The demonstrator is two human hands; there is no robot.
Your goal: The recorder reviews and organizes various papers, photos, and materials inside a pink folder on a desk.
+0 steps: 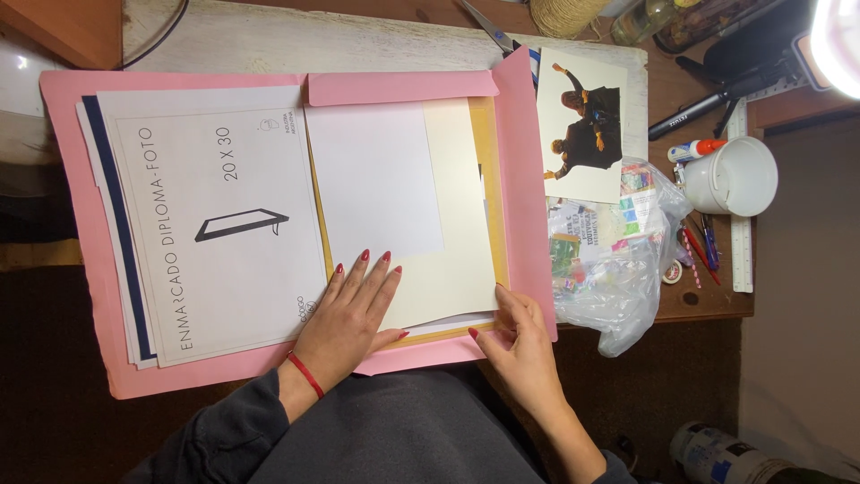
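Cream sheets lay inside the open pink folder, long axis running away from the person. Left hand pressed flat, fingers spread, on their near edge, gripping nothing. Right hand pinched the folder's near right corner.

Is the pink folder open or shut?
Open: the pink folder lies spread flat, flaps turned outward, paper sheets exposed under the left hand.

Two hands are counted, left hand and right hand; one pink folder, one photograph, one white cup, one plastic bag.
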